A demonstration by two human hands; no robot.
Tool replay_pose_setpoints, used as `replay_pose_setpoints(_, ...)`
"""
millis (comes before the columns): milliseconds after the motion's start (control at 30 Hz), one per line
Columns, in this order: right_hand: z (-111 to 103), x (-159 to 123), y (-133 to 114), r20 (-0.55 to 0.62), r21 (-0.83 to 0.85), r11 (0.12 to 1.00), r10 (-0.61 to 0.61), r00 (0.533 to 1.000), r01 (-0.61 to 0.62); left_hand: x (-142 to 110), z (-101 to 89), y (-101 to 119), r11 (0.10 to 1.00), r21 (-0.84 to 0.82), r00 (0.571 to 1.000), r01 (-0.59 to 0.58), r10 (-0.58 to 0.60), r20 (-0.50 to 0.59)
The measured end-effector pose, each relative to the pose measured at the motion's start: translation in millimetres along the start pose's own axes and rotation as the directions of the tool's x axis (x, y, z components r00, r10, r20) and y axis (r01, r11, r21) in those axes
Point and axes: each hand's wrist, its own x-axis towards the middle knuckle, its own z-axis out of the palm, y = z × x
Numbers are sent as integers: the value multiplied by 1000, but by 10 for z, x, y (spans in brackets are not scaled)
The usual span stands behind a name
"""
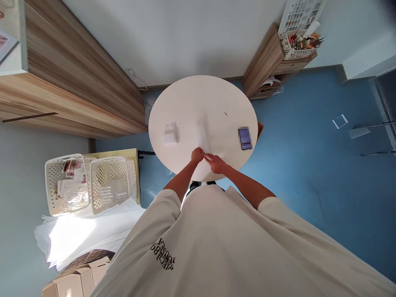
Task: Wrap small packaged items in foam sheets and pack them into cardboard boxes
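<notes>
A thin, whitish, translucent strip (202, 134) lies lengthwise on the round white table (185, 93); its exact kind is hard to make out. At its near end my left hand (198, 154) is closed, with the fingers curled on the strip's edge. My right hand (216, 163) meets it from the right, its fingertips pinched together at the same end. Off to the left sits a small stack of white folded pieces (170, 134). A phone-like item with a blurred purple screen (245, 138) lies near the table's right edge.
A small dark sliver (226, 114) lies on the table. To the left, white plastic baskets (109, 163) stand near white sheets (93, 227) and a cardboard box (78, 280). A wooden cabinet (86, 74) rises at the left, and a low cupboard (262, 62) stands behind right.
</notes>
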Motion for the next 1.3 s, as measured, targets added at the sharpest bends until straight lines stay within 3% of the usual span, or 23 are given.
replay_pose_setpoints(200,67,-50,-4,-16,12,1000,-10,1000,10,-66,-12,-61,998,-19,997,-65,66,34)
replay_pose_setpoints(433,45,-45,55,-28,44,999,-23,999,25,-186,39,-102,942,268,975,-203,220,-36)
replay_pose_setpoints(533,-13,-64,73,-79,59,997,52,995,-48,-246,22,-102,875,406,950,-265,308,-44)
replay_pose_setpoints(633,-92,-49,56,-116,63,987,155,981,-149,-297,8,-123,851,429,936,-303,350,-33)
replay_pose_setpoints(967,-170,201,10,71,53,949,306,949,-310,-260,63,-240,803,465,912,-373,410,25)
replay_pose_setpoints(1300,-157,292,-18,135,327,854,381,915,-404,-178,-26,-199,757,491,892,-430,440,102)
